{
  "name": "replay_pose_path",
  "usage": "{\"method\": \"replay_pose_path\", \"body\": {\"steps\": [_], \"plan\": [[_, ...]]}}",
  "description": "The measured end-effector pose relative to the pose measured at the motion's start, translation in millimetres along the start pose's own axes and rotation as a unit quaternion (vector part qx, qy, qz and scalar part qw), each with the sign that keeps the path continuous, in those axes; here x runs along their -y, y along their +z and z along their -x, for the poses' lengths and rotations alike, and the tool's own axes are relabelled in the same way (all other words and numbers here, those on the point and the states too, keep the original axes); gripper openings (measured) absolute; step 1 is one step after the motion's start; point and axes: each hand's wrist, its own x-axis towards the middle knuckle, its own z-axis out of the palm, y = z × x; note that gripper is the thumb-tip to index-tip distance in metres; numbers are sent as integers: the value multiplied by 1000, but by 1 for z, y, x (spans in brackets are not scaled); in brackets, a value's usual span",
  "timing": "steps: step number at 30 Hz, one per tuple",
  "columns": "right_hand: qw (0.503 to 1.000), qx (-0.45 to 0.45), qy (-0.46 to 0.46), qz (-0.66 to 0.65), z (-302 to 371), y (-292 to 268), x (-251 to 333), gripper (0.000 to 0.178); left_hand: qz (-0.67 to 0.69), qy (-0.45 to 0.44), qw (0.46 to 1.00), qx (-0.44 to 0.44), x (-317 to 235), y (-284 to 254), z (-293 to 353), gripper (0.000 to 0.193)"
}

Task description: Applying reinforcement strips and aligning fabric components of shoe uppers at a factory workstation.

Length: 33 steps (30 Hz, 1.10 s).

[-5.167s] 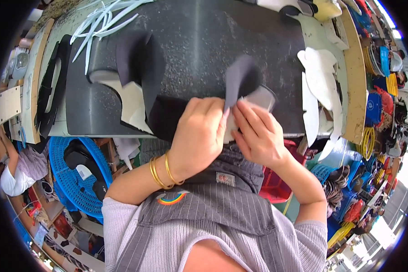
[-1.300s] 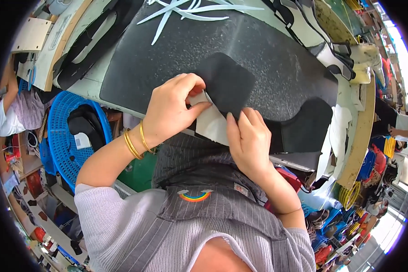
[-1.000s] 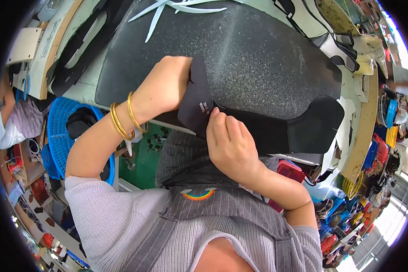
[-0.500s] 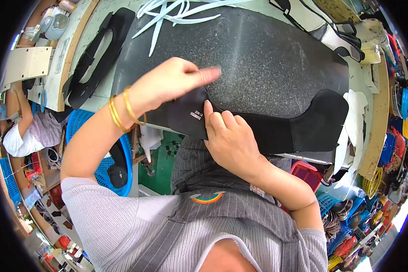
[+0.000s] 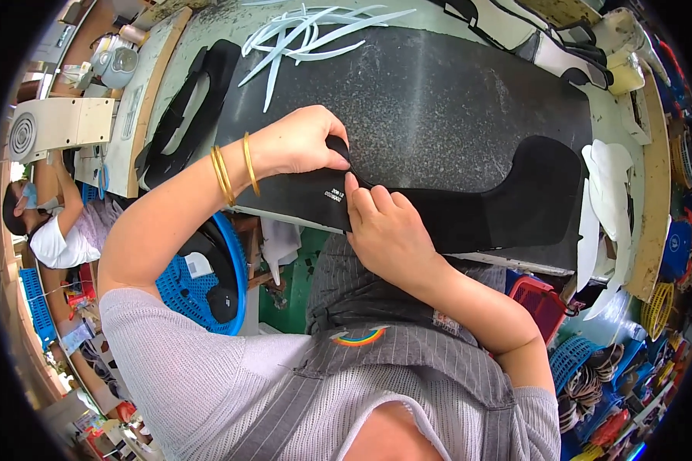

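A black curved fabric piece (image 5: pixel 461 223) lies along the near edge of the dark worktop board (image 5: pixel 438 100), its rounded end to the right. My left hand (image 5: pixel 307 142), two gold bangles and more on its wrist, pinches the piece's upper edge near its left part, where a bit of black stands up between thumb and fingers. My right hand (image 5: pixel 388 230) rests on the piece just beside it. Its index fingertip presses close to the left thumb, with the other fingers curled; its thumb is hidden. Small white print shows left of that finger.
Pale blue strips (image 5: pixel 307 38) lie at the board's far left. Another black looped piece (image 5: pixel 223 84) is on the left, white cut pieces (image 5: pixel 611 192) at the right edge. A blue basket (image 5: pixel 238 253) stands below left; a co-worker (image 5: pixel 61 230) sits beyond it.
My left hand has come down from above the board and now pinches the edge of the black piece. My right hand stays at nearly the same spot on it.
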Motion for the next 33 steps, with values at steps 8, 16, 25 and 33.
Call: {"method": "replay_pose_path", "body": {"steps": [8,16,25,33], "plan": [[999,-20,10,-49,-2,4,-3,62,-57,-11,998,-25,-3,8,-2,27],[1000,-18,-24,-7,-2,3,-3,60,-323,291,863,-257,9,35,20,7],[997,71,28,-20,-12,-9,1,83,199,85,929,-301,37,49,25,43],[991,126,50,-21,-29,-12,6,82,-15,115,920,-373,38,42,15,36]]}}
